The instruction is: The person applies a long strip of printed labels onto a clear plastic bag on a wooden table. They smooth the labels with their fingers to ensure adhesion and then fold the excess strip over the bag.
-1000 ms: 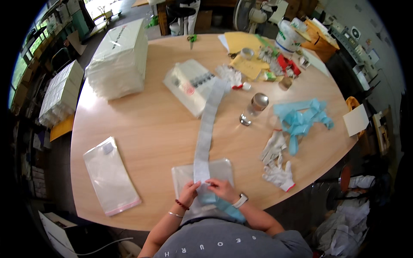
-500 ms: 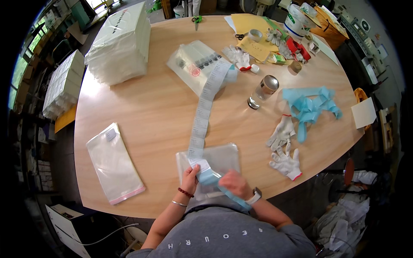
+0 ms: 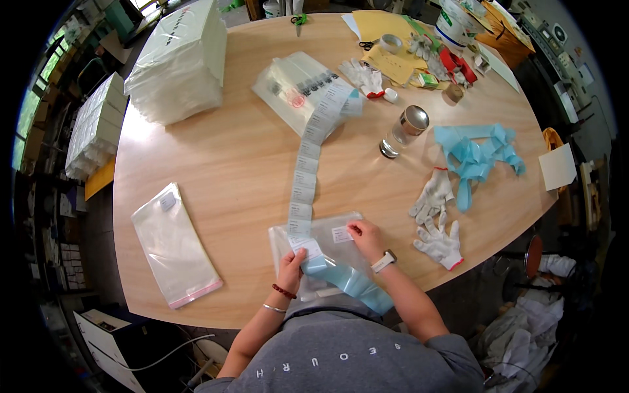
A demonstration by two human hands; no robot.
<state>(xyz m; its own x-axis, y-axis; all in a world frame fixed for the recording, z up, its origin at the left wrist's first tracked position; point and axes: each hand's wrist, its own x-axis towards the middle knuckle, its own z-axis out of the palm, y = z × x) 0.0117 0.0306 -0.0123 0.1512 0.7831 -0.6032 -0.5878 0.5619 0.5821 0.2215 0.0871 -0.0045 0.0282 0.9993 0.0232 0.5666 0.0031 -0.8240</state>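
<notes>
My left hand (image 3: pixel 291 267) pinches a long strip of white labels (image 3: pixel 302 190) near its lower end. Beyond that hand the strip continues as bare light-blue backing (image 3: pixel 350 280), drooping toward my lap. In my right hand (image 3: pixel 365 237) the fingertips grip the right edge of a single white label (image 3: pixel 342 234), which is at the upper right part of a clear plastic bag (image 3: pixel 282 249). Whether the label is stuck down cannot be told. The bag lies flat at the table's near edge, partly under the strip. The strip's far end rests on a stack of printed clear bags (image 3: pixel 288 92).
At left lies a stack of clear bags (image 3: pixel 173 255) with a label on top. A tall bagged stack (image 3: pixel 177 65) stands far left. Toward the right are a glass jar (image 3: pixel 404 132), crumpled blue backing (image 3: pixel 478 154) and white gloves (image 3: pixel 438 242). Tape, scissors and envelopes sit far right.
My right hand has moved up and away from the blue backing to the bag's upper right, now with a single label. My left hand stays on the strip.
</notes>
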